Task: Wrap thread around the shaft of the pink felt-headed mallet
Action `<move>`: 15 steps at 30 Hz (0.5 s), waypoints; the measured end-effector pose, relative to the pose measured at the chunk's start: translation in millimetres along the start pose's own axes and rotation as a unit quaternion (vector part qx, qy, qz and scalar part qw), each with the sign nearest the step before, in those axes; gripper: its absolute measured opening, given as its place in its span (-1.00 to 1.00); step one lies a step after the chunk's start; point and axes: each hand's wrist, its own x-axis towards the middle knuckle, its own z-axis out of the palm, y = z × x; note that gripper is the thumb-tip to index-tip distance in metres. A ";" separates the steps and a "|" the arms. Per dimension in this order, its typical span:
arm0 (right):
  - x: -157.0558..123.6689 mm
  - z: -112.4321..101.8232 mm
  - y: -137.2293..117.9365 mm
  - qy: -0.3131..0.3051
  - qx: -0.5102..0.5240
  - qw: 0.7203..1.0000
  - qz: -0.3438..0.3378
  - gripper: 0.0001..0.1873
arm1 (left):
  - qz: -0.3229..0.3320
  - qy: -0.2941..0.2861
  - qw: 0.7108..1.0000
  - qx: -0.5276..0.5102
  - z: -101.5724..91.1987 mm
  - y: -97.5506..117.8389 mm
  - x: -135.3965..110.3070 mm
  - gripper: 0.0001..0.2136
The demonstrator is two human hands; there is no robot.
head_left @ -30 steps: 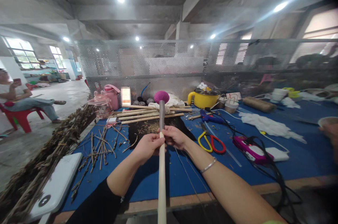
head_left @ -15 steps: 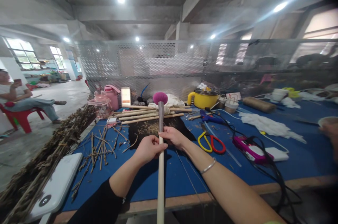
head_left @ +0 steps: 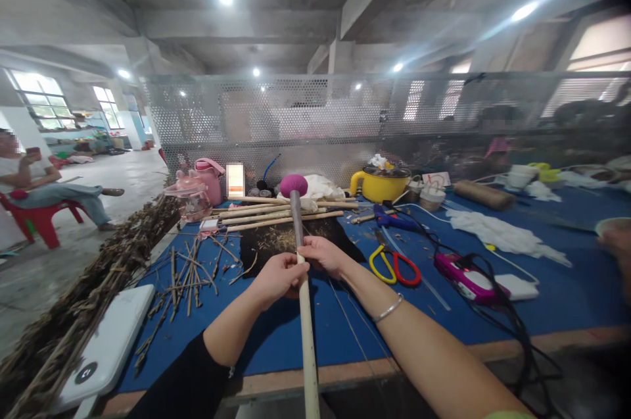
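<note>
Both my hands grip a long pale stick [head_left: 308,346] that runs from the bottom edge up over the table. Its upper part is wrapped in a grey covering [head_left: 296,225], topped by a round purple ball-like head [head_left: 294,187]. My left hand [head_left: 279,279] is closed round the pale part from the left. Just above it, the fingers of my right hand [head_left: 323,254] pinch the stick at the lower end of the grey covering. Thin wires [head_left: 348,314] trail down beneath my right hand. Behind the stick lies a black cloth [head_left: 263,245] strewn with shavings.
Pale sticks [head_left: 276,215] and brown twigs [head_left: 185,281] lie on the blue table [head_left: 236,340]. Scissors [head_left: 394,266], a glue gun [head_left: 399,220], a yellow pot [head_left: 387,183] and a purple device [head_left: 466,281] with cables stand right. A white power bank [head_left: 116,340] is left. Someone sits far left.
The stick has tilted: its purple head has shifted slightly left and down, while its lower end has swung right. My hands stay at nearly the same place on it.
</note>
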 end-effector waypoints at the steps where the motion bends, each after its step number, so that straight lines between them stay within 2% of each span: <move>1: 0.5 0.0 0.8 0.004 -0.006 1.000 0.002 -0.62 | 0.006 0.023 0.999 0.022 -0.1 -2.7 1.9 -0.63; 4: 1.1 -0.6 2.2 0.007 -0.010 1.000 -0.002 -0.62 | 0.008 0.051 0.997 0.059 -0.5 -8.5 6.2 -0.60; 8: 1.0 -1.0 2.0 0.009 -0.001 1.000 -0.009 -0.62 | 0.025 0.041 0.998 0.037 -0.6 -10.0 7.9 -0.60; 15: -3.8 -0.3 -6.1 -0.024 0.075 0.997 -0.001 -0.65 | 0.015 -0.044 0.996 -0.073 -4.3 2.0 1.0 -0.65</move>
